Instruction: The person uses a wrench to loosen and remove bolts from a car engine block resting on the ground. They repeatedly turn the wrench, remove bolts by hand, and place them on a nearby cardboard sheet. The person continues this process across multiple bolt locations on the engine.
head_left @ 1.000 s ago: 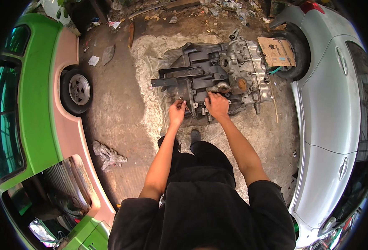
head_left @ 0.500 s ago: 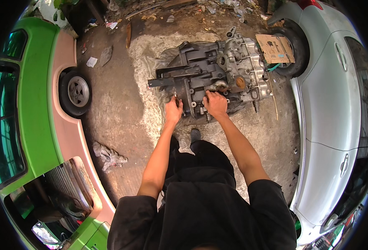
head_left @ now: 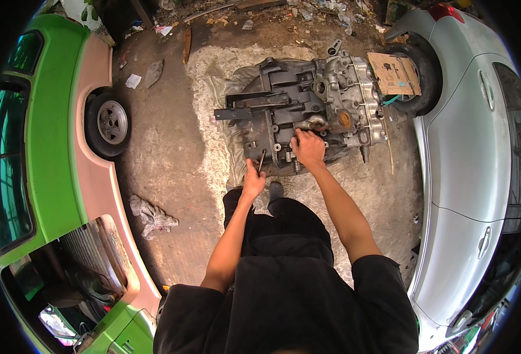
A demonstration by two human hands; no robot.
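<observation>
A car engine (head_left: 296, 106), dark at the left and bare metal at the right, lies on a crumpled grey sheet (head_left: 235, 159) on the ground before me. My left hand (head_left: 253, 180) is closed around a slim metal rod-like tool (head_left: 262, 159) near the engine's near-left edge. The tool's upper end meets a dark flat part; its exact kind is too small to tell. My right hand (head_left: 309, 148) rests against the engine's near side, its fingers curled onto it beside a round fitting. The fingertips are partly hidden.
A green and pink vehicle (head_left: 51, 135) stands at my left, a silver car (head_left: 464, 159) at my right. A piece of cardboard (head_left: 395, 74) leans by the silver car's wheel. A crumpled rag (head_left: 152, 215) lies on the ground at left. Litter is scattered along the far edge.
My left hand has drawn back toward me and slightly right, with the slim tool now pointing away from me. The right hand stays on the engine; the whole view has shifted slightly.
</observation>
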